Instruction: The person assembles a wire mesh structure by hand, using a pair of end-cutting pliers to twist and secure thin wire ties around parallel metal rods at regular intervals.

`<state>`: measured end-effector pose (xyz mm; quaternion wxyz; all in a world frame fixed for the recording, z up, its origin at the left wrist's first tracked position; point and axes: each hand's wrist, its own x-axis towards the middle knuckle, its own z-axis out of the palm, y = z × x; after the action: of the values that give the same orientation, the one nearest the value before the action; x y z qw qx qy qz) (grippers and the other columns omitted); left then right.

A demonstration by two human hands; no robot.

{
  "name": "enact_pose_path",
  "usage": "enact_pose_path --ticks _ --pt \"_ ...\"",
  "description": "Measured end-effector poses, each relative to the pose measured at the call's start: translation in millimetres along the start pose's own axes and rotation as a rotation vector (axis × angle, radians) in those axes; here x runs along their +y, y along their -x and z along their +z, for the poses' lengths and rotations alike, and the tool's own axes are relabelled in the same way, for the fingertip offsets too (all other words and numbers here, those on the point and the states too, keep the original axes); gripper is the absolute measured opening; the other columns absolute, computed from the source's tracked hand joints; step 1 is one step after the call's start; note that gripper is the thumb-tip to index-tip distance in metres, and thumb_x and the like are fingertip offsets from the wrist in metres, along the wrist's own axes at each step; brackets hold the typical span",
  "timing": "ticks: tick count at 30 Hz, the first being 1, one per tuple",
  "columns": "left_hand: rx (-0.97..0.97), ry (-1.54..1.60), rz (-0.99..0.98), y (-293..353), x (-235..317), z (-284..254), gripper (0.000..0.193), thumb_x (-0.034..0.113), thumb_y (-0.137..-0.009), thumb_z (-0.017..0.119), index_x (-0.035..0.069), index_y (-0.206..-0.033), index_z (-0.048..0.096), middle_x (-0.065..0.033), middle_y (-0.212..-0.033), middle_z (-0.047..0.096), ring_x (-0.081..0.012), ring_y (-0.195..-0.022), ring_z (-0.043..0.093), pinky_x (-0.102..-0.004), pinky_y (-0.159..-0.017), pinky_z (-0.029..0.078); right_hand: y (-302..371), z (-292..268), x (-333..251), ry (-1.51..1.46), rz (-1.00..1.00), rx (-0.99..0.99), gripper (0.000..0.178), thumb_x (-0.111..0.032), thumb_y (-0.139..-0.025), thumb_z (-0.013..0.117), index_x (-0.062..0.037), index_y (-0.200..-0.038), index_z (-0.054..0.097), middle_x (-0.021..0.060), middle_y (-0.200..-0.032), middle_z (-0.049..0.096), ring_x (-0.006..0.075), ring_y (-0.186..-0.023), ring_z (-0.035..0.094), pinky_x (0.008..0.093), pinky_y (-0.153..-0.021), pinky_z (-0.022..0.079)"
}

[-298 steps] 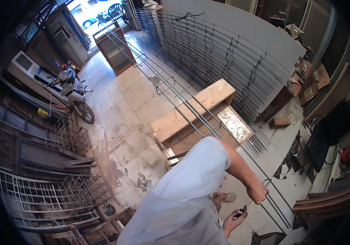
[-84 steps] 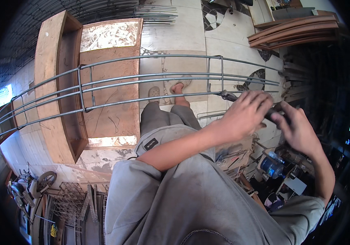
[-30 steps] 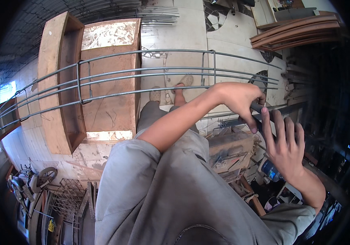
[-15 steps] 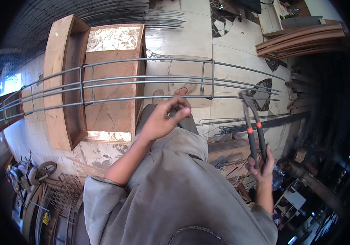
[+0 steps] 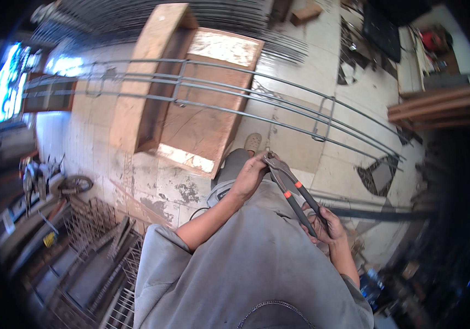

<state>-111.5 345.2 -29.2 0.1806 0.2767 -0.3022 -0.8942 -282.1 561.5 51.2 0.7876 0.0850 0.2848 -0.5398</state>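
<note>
My right hand (image 5: 325,226) grips the black handles of a pair of long pincers (image 5: 296,198) with orange bands, held in front of my waist. At the pincers' metal head, my left hand (image 5: 250,174) is closed with its fingertips together. Whether it pinches the jaws or a small piece there I cannot make out. Beyond both hands a long rebar cage (image 5: 179,82), made of thin steel rods with squarish stirrups, stretches from left to right. Neither hand touches it. Part of the cage lies across a wooden box-like stand (image 5: 204,126).
Bundled steel rods (image 5: 218,22) lie at the far side. Brown metal profiles (image 5: 438,104) are stacked at the right. A motorcycle (image 5: 43,178) and wire mesh frames (image 5: 89,219) stand at the left. More dark bars (image 5: 377,214) lie right of my hands.
The pincers have moved from beside the cage's right end to my left hand. My left hand has come away from the cage and closed. The whole view has turned.
</note>
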Motion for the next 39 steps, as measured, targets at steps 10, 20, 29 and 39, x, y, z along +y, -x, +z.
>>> enact_pose_path --ticks 10,20,29,39 --pt "0.689 -0.576 0.355 87.5 4.6 -26.2 0.028 0.016 -0.105 0.044 -0.002 -0.123 0.055 -0.0039 -0.096 0.061 -0.0139 -0.093 0.059 -0.0319 -0.092 0.048 -71.8 36.2 6.1 0.366 0.312 -0.397 0.057 -0.014 -0.073 0.074 -0.0112 -0.121 0.043 0.0306 -0.151 0.03 0.0528 -0.126 0.051 0.0431 -0.085 0.053" --pt "1.06 -0.799 0.378 91.1 7.5 -109.5 0.019 0.014 -0.099 0.058 -0.003 -0.107 0.061 -0.0107 -0.082 0.068 -0.014 -0.07 0.062 -0.0288 -0.064 0.051 -102.8 36.9 27.1 1.009 0.119 -0.387 0.05 -0.015 -0.09 0.057 -0.0037 -0.136 0.04 0.0162 -0.131 0.047 0.0289 -0.128 0.05 0.0373 -0.108 0.035" --pt "1.052 -1.119 0.57 33.6 36.7 -146.4 0.018 0.009 -0.091 0.064 -0.003 -0.105 0.065 -0.0154 -0.087 0.07 -0.0246 -0.076 0.067 -0.0364 -0.074 0.052 -200.8 -3.9 74.7 1.546 -0.555 -0.129 0.062 -0.015 -0.092 0.059 0.0032 -0.142 0.029 0.0326 -0.143 0.029 0.0498 -0.132 0.039 0.0483 -0.109 0.038" --pt "0.938 -1.345 0.603 8.2 37.6 -181.7 0.018 0.004 -0.085 0.065 -0.005 -0.1 0.07 -0.023 -0.097 0.069 -0.038 -0.09 0.065 -0.0427 -0.084 0.05 -230.5 -1.9 72.9 1.674 -0.277 0.424 0.07 -0.033 -0.078 0.069 0.0068 -0.13 0.044 0.0304 -0.112 0.062 0.0455 -0.106 0.062 0.0492 -0.092 0.05"
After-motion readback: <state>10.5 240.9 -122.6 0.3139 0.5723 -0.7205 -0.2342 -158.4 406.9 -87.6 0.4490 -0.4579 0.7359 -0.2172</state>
